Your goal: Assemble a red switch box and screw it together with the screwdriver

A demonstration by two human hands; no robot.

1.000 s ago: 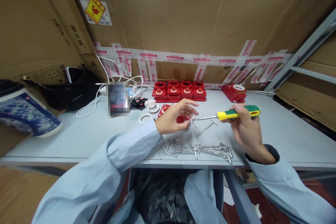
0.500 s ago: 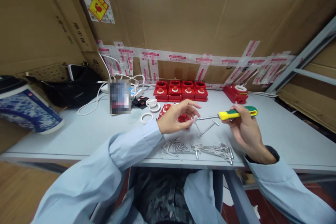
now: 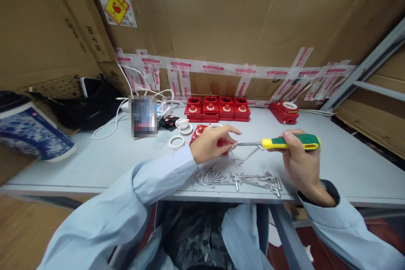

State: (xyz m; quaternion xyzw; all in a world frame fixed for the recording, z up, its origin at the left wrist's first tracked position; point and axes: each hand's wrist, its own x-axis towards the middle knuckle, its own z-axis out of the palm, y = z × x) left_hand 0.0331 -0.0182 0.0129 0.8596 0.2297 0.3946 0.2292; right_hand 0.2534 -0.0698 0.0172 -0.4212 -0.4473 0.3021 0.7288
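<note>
My right hand (image 3: 300,160) is wrapped round the green and yellow handle of a screwdriver (image 3: 276,143), which lies nearly level and points left. Its metal tip reaches the fingertips of my left hand (image 3: 213,143). Those fingers are pinched on a thin white string (image 3: 233,152), whose end is hidden by them. The string hangs down toward a metal T-shaped rod (image 3: 250,155) lying on the table. Behind my left hand, partly covered by it, is a red box (image 3: 196,131) with a round red button.
Several red button boxes (image 3: 210,109) line the back, with another red box (image 3: 284,112) to the right. Metal pins (image 3: 215,175) and T-rods with strings (image 3: 256,181) lie near the front edge. White rings (image 3: 176,142), cables, a black bag (image 3: 85,105) and a blue-white cup (image 3: 34,130) are left.
My right hand has shifted slightly right and down with the screwdriver, which is now more level. White string that bunched at my left fingertips now shows less there and hangs below them.
</note>
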